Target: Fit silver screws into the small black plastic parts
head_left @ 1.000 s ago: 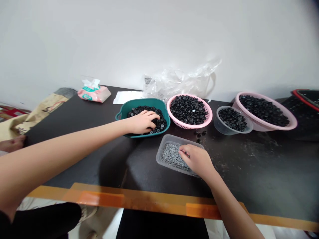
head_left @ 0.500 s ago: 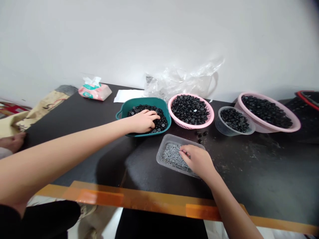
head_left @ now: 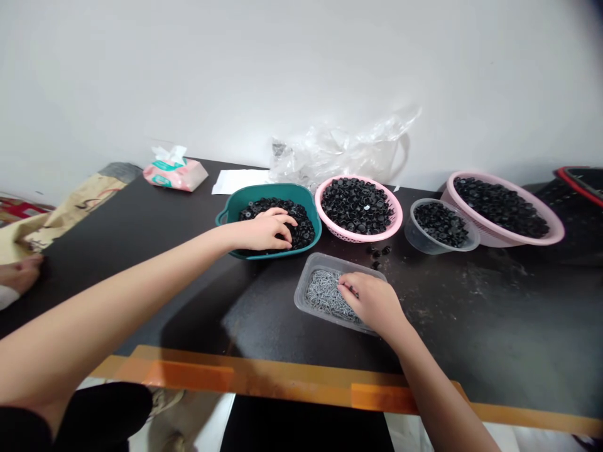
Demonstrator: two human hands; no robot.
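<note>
My left hand (head_left: pixel 267 231) reaches into a green plastic basket (head_left: pixel 230 208) of small black round plastic pieces (head_left: pixel 302 220). Its fingers are bent and spread apart, with the fingertips among the pieces. Over a clear rectangular tub (head_left: pixel 301 284), my right hand (head_left: pixel 373 300) is closed in a pinch. Grey metal screws (head_left: pixel 324 292) fill the tub's bottom. Small dark bits show between the right thumb and fingers, too small to name. Several loose black pieces (head_left: pixel 375 253) lie behind the tub.
Right of the green basket stands a pink basket (head_left: pixel 360 238) of black pieces, then a clear round tub (head_left: pixel 426 242) and a larger pink basket (head_left: pixel 556 233). Plastic wrap (head_left: pixel 330 154) leans on the wall. A tissue pack (head_left: pixel 181 177) sits back left. Part of another person (head_left: pixel 21 276) shows at far left.
The left fingers have shifted slightly among the black pieces, and the thumb is now more apart from them. The right hand keeps its pinch over the screws. The view has moved slightly.
</note>
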